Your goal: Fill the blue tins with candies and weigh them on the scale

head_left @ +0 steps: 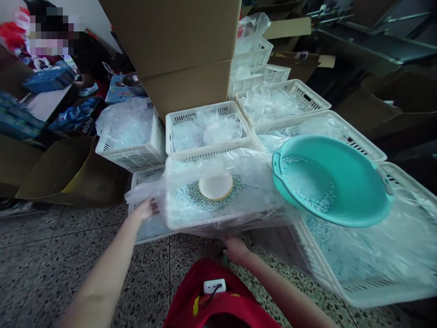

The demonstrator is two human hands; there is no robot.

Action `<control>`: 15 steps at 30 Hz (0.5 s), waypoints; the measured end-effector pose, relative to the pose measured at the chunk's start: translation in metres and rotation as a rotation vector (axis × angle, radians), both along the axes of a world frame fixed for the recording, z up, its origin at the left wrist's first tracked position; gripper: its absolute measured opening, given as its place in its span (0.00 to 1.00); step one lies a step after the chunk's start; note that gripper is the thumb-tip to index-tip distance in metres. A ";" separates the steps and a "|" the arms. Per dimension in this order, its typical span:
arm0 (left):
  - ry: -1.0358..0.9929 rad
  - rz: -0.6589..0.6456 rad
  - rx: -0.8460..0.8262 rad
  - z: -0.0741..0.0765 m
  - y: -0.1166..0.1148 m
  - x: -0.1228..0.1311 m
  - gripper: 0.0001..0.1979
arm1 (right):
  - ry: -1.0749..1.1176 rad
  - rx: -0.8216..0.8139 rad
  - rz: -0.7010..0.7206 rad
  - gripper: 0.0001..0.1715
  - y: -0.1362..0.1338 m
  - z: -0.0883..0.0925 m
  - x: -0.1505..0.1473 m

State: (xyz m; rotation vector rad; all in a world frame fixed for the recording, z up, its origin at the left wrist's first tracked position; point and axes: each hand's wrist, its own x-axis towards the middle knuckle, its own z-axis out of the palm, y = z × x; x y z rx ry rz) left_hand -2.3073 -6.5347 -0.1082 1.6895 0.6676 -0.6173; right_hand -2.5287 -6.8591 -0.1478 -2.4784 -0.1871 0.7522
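The lined basket (211, 221) sits low and centre, a white slatted crate wrapped in clear plastic, holding a bed of small pale-blue pellets (189, 193) with a round white dish (215, 185) lying on them. The left hand (146, 209) is at its left edge, fingers curled closed on the bunched plastic and rim. The right hand (235, 249) is at its front bottom edge, and its fingers run under the basket out of sight, so I cannot tell how far they curl.

Room around the basket is tight. Behind it another white basket (205, 132) stands close against its back rim, and stacked cardboard boxes (177, 41) rise behind that. To its right a teal basin (355, 200), tilted and scattered with pellets, overhangs close to its right corner, resting over a large plastic-lined basket (392, 278). Under its left end a further basket (146, 175) shows, mostly covered. The only open ground is the terrazzo floor (51, 237) to its left and front, edged by a brown open carton (68, 168).

In front of the basket a red garment (191, 296) with a white clip-on device (215, 285) is cut off by the frame's bottom. The plastic blurs the basket's near rim, and the right-hand baskets smear at the picture's edge
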 end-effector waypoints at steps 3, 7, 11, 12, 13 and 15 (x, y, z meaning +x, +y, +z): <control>0.031 -0.136 0.003 0.033 0.025 -0.012 0.16 | -0.019 0.358 -0.087 0.20 -0.017 0.046 -0.005; -0.165 -0.292 0.069 0.056 0.032 -0.021 0.21 | -0.326 0.730 -0.591 0.20 -0.047 0.090 0.045; -0.345 -0.190 0.113 0.049 -0.003 0.029 0.22 | -0.466 0.482 -1.047 0.36 -0.081 0.086 0.146; -0.370 -0.163 0.063 0.048 -0.012 0.049 0.22 | -0.494 0.454 -1.087 0.42 -0.088 0.083 0.171; -0.396 -0.139 -0.002 0.048 -0.020 0.071 0.21 | -0.520 0.426 -1.114 0.47 -0.096 0.080 0.193; -0.445 -0.115 -0.119 0.050 -0.030 0.117 0.19 | -0.573 0.387 -1.135 0.51 -0.110 0.079 0.230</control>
